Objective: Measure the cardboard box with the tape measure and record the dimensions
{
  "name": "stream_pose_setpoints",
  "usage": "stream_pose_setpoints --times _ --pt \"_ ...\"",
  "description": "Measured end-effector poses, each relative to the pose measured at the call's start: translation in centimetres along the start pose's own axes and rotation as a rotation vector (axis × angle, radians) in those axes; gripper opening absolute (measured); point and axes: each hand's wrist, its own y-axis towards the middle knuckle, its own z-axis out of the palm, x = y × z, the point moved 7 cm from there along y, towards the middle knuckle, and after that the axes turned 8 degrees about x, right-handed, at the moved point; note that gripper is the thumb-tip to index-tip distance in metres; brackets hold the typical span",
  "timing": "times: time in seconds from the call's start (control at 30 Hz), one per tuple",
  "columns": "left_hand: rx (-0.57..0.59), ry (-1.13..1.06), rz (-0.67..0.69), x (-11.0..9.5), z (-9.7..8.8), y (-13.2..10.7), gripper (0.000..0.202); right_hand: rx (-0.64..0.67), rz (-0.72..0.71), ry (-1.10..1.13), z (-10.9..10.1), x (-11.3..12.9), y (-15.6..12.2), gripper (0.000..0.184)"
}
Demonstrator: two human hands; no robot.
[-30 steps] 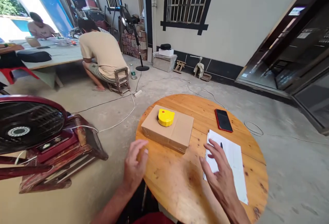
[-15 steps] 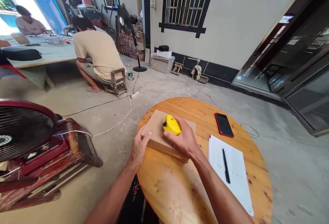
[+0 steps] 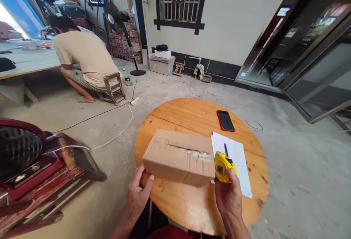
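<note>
Yellow tape measure (image 3: 221, 173) is in the R hand (image 3: 228, 197), right at the R end of the cardboard box (image 3: 178, 158). R grip closed round the tape's case, thumb on its near R side; other fingers mostly hidden. Can't tell if the case touches the box or sits just beside it.

Box is over the near-L part of the round wooden tbl (image 3: 175, 204), long side facing the wearer; a dark slit w/ a scuffed, shiny patch runs along its upper face. Can't tell if its underside is fully down on the tbl. L hand (image 3: 138, 193) is at the box's lower L corner, thumb & fingers part-spread, fingertips at the cardboard; can't tell if it's gripping or only touching.

R of box: white paper (image 3: 241, 158) w/ a black pen (image 3: 226, 149) on it, pen's lower end hidden by the tape. Beyond box, to its R, nr tbl's far edge: dark phone (image 3: 226, 121), red case.

Well L of box, off the tbl: maroon fan (image 3: 22, 169) on a worn wooden chair (image 3: 74, 153). Farther back, L of box: person in a beige shirt (image 3: 83, 52), back turned, on a small chair (image 3: 113, 89); standing fan (image 3: 115, 17) & bottle (image 3: 127, 78) nearby.
</note>
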Motion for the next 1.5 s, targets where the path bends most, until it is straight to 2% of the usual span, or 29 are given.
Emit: stream_pose_setpoints --times 0.13,0.33,0.47,0.53,0.6,0.63,0.7,0.77,0.8,0.87,0.97,1.07,1.17,1.3,1.4,1.5 --pt "-0.019 0.148 0.014 -0.4 0.5 -0.6 0.044 -0.036 -0.017 0.046 -0.8 -0.3 -0.9 0.032" --pt "0.019 0.107 -0.090 -1.8 1.1 0.3 0.055 0.012 0.036 -0.004 -1.4 0.5 -1.6 0.038" --pt "-0.082 0.122 -0.098 -3.3 -0.3 -2.7 0.065 0.087 0.034 -0.115 -2.9 2.2 -3.1 0.048" --pt "-0.099 0.178 -0.100 -4.0 -0.9 -4.9 0.059 0.145 0.039 -0.190 -3.8 3.2 -4.2 0.052" --pt "0.029 0.162 -0.099 -4.7 -0.2 -6.5 0.042 0.269 0.094 -0.263 -4.2 3.8 -5.6 0.060" --pt "0.157 0.114 -0.110 -4.9 0.9 -7.1 0.036 0.352 0.151 -0.294 -4.2 3.8 -6.4 0.066" --pt "0.516 -0.028 -0.182 -5.4 4.2 -8.3 0.033 0.536 0.306 -0.365 -3.9 3.2 -8.2 0.077" --pt "0.842 -0.192 -0.280 -6.3 7.5 -9.5 0.041 0.679 0.430 -0.514 -3.6 2.4 -10.0 0.082" --pt "0.944 -0.262 -0.319 -6.8 8.7 -9.9 0.046 0.726 0.467 -0.615 -3.5 2.1 -10.7 0.081" --pt "1.021 -0.326 -0.361 -7.6 10.2 -10.2 0.050 0.767 0.504 -0.812 -3.4 1.7 -11.8 0.078" --pt "1.058 -0.257 -0.428 -7.4 10.9 -10.6 0.047 0.723 0.557 -0.944 -3.9 1.5 -13.0 0.072" --pt "1.100 -0.258 -0.539 -6.8 10.7 -11.5 0.047 0.716 0.561 -0.974 -4.5 1.7 -13.4 0.068" --pt "1.013 -0.414 -0.595 -6.9 9.7 -10.8 0.047 0.866 0.550 -1.073 -4.6 1.8 -13.0 0.075" --pt "0.833 -0.580 -0.567 -7.8 7.4 -8.2 0.047 1.001 0.652 -1.209 -4.4 2.6 -11.8 0.087" --pt "0.822 -0.587 -0.547 -8.4 6.0 -7.3 0.045 1.117 0.637 -1.180 -3.2 3.3 -11.5 0.087" --pt "0.831 -0.575 -0.524 -9.0 5.3 -6.9 0.043 1.276 0.592 -1.110 -2.6 2.9 -11.9 0.080"
